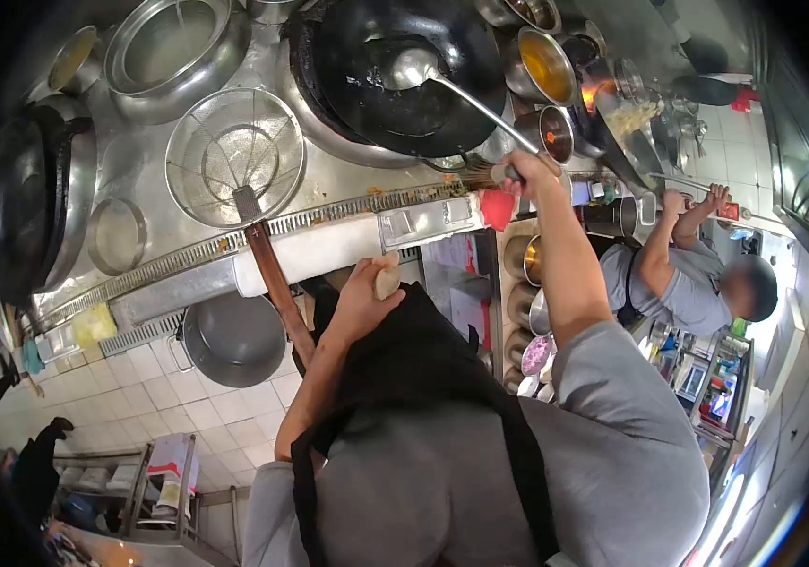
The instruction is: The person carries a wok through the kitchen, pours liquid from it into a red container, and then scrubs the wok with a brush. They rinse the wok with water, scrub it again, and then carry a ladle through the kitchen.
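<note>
My right hand (pixel 529 177) is closed around the end of a long-handled metal ladle (pixel 466 99). The ladle's bowl lies inside a large black wok (pixel 367 118), which has a dark wet sheen at its bottom. In front of my black apron, my left hand (pixel 367 300) is closed on a small beige rounded thing (pixel 387 281) whose kind I cannot make out. Beside that arm, a wire strainer (pixel 234 156) rests on the steel counter, its wooden handle (pixel 277 283) slanting down towards me and partly behind my forearm.
A steel pot (pixel 163 57) stands back left and another dark wok (pixel 12 198) at far left. Bowls, one with orange liquid (pixel 546 68), flank the wok's right. A grey pot (pixel 232 340) sits below the counter edge. A co-worker (pixel 683 274) stands at right.
</note>
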A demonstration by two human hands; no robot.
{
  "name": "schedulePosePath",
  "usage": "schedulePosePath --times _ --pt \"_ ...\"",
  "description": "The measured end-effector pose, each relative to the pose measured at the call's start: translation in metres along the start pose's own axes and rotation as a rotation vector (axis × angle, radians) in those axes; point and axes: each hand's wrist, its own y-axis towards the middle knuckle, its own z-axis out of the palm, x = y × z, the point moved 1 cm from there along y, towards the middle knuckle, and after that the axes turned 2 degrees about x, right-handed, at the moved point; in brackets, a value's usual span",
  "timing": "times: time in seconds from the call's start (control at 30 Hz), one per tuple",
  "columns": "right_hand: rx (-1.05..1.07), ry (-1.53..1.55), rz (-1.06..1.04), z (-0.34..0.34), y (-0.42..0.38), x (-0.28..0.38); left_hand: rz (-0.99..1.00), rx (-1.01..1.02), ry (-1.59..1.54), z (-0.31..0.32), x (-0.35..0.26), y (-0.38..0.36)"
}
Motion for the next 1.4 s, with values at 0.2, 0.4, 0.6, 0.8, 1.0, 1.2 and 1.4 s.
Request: schedulePosePath --times 0.2,0.4,0.6,0.8,1.0,1.2,1.4 --pt "-0.189 -0.164 -0.106 0.011 -0.017 0.004 0.049 0.003 -0.033 -0.004 0.003 0.007" --pt "0.004 -0.369 0.096 0.046 -0.019 -0.009 -0.007 0.013 -0.01 -0.009 0.002 0.008" --pt "0.093 -0.121 0.132 0.077 -0.041 -0.002 0.099 0.012 -0.032 -0.002 0.01 0.011" --pt "0.128 -0.142 0.102 0.119 -0.051 -0.011 0.087 0.009 -0.043 -0.009 0.013 0.006" --pt "0.151 -0.226 -0.079 0.192 -0.073 -0.025 0.115 -0.027 -0.029 -0.013 0.022 0.002" --pt "0.258 -0.299 -0.117 0.265 -0.117 -0.011 0.037 0.044 -0.037 -0.011 0.023 -0.002" --pt "0.09 -0.864 -0.399 0.278 -0.127 0.013 0.001 0.019 0.0 -0.019 0.023 -0.008"
